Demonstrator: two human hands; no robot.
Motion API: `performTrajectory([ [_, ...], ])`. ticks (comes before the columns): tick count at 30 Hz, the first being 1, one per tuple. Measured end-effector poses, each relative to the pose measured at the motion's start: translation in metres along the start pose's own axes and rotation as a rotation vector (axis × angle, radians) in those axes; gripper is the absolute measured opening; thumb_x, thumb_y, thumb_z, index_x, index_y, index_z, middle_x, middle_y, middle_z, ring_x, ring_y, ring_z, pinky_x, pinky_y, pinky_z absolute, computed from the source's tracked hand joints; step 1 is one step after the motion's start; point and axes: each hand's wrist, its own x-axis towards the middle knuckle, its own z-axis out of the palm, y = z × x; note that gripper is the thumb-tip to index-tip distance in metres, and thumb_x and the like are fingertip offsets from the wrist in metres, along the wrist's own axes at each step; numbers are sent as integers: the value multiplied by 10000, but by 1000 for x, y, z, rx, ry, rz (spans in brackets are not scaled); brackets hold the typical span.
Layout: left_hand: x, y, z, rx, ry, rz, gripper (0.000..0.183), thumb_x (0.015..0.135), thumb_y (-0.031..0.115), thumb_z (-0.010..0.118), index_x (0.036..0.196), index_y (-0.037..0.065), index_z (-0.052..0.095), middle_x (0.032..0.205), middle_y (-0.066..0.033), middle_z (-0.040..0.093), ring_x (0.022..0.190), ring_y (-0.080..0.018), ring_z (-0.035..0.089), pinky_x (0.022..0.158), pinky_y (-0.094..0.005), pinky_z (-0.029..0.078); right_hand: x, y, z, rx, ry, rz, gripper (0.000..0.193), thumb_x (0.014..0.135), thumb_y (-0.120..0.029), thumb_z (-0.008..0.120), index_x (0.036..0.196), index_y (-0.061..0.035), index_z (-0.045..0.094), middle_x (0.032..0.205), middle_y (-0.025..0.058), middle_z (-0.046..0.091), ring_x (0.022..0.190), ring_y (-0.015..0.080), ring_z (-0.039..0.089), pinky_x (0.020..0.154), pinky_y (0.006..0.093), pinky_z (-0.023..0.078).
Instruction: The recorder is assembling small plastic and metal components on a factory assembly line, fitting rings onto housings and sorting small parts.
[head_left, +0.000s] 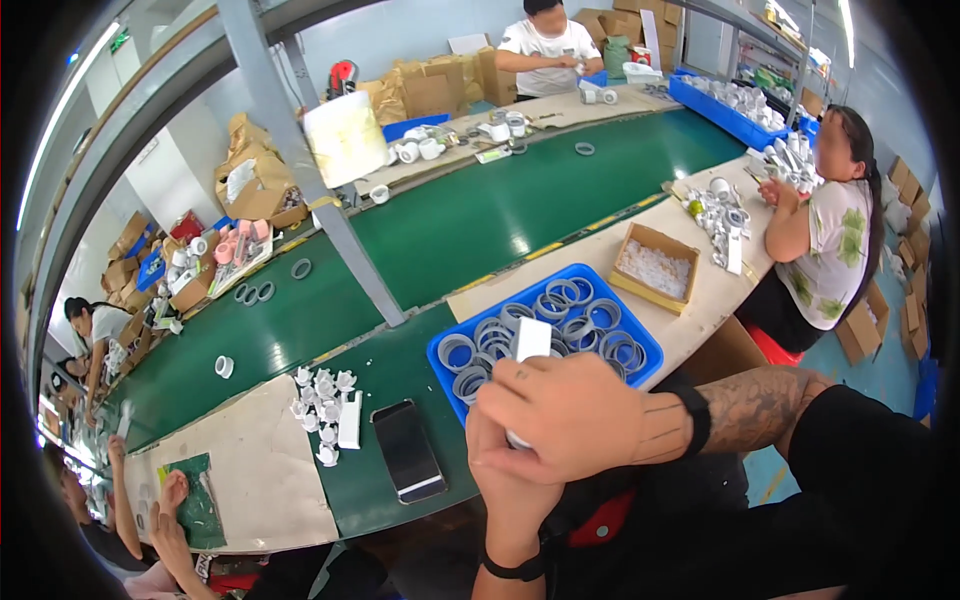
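Observation:
A white plastic part [533,339] with a flat, rectangular end sticks up between my hands. My right hand [570,412] is wrapped over it from above, fingers closed. Beneath, my left hand [505,490] grips it from below, and a small light piece of it shows between the palms. My fingers hide the rest of its shape. Just beyond my hands, a blue tray [655,352] holds many grey rings [457,351]. Left of the tray, a pile of small white plastic fittings [325,400] lies on the green surface, with a white rectangular piece [349,420] beside it.
A dark phone [408,450] lies left of my hands. Right of the tray stands a cardboard box [652,268] of small whitish pieces. A green conveyor belt [450,235] runs behind, crossed by a metal post [345,240]. Co-workers sit at right, far side and left.

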Motion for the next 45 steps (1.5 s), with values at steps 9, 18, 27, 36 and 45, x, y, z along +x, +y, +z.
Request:
performTrajectory([
  [9, 2, -3, -17, 20, 43, 46, 380, 855, 186, 860, 1177, 35, 726, 1164, -151, 670, 1116, -352, 646, 912, -452, 525, 10, -21, 24, -28, 27, -118, 379, 969, -457, 761, 1064, -102, 670, 1037, 90, 660, 823, 237, 742, 589, 399, 573],
  [18, 0, -11, -24, 209, 132, 30, 471, 820, 255, 868, 1208, 27, 730, 1107, -179, 666, 1051, -384, 655, 840, -482, 537, 12, -20, 36, 62, 90, 34, 438, 982, -511, 749, 1068, -89, 669, 953, 126, 624, 710, 267, 706, 546, 405, 563],
  [27, 5, -13, -24, 445, 92, 116, 450, 808, 229, 866, 1165, 1, 716, 1091, -208, 656, 1018, -413, 651, 837, -506, 522, 7, -28, 42, -94, 183, 185, 384, 954, -462, 742, 1071, -99, 691, 921, 80, 641, 681, 278, 716, 529, 410, 554],
  [36, 5, -12, -12, 474, 61, 185, 390, 813, 190, 859, 1103, -19, 701, 1110, -182, 677, 1052, -397, 643, 870, -503, 515, -5, -4, 54, 52, 192, 80, 227, 974, -341, 713, 1024, -120, 730, 919, 49, 661, 611, 259, 706, 505, 412, 544],
  [45, 2, -4, -2, 321, 62, 225, 360, 809, 165, 867, 1086, -6, 715, 1110, -163, 718, 1072, -404, 678, 919, -511, 520, -14, 2, 29, 110, 171, -26, 201, 987, -286, 700, 1037, -94, 727, 924, 38, 679, 616, 241, 697, 497, 385, 543],
])
